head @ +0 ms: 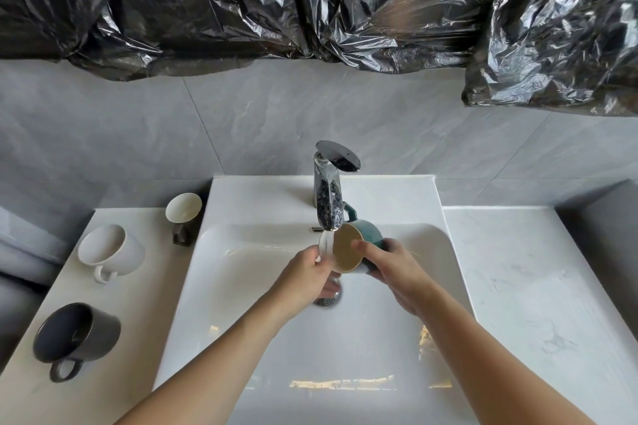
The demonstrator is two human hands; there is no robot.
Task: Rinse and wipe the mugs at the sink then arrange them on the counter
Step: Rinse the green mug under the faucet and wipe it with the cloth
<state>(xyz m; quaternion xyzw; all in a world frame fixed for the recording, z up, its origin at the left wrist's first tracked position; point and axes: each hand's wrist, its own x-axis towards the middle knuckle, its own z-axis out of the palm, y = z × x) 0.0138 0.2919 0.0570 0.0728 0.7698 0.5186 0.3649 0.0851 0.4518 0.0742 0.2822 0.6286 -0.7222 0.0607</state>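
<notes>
The main risk here is that the teal mug [362,245] slips, because it is wet and only the right hand [397,272] carries it; if it drops, it can hit the hard white sink [241,304] and chip or break. A second risk is splashing: the water stream [326,245] falls from the faucet [329,197] just at the left edge of the mug's rim, so water may bounce off and spray over the counter [538,286] instead of rinsing the inside. The mug also sits very close under the spout, and a small lift could knock it against the metal. The right hand comes from about 5 o'clock and holds the mug on its side over the basin, its opening facing the camera, with the thumb lying on the rim and the other fingers wrapped around the body behind. The left hand [310,269] comes from about 7 o'clock and reaches into the stream beside the rim; its fingers seem loosely curled and touch the water, but I cannot tell if they hold the mug. Three other mugs wait at 9 o'clock on the left side: a brown mug [184,214], a white mug [110,252] and a dark grey mug [76,335].
</notes>
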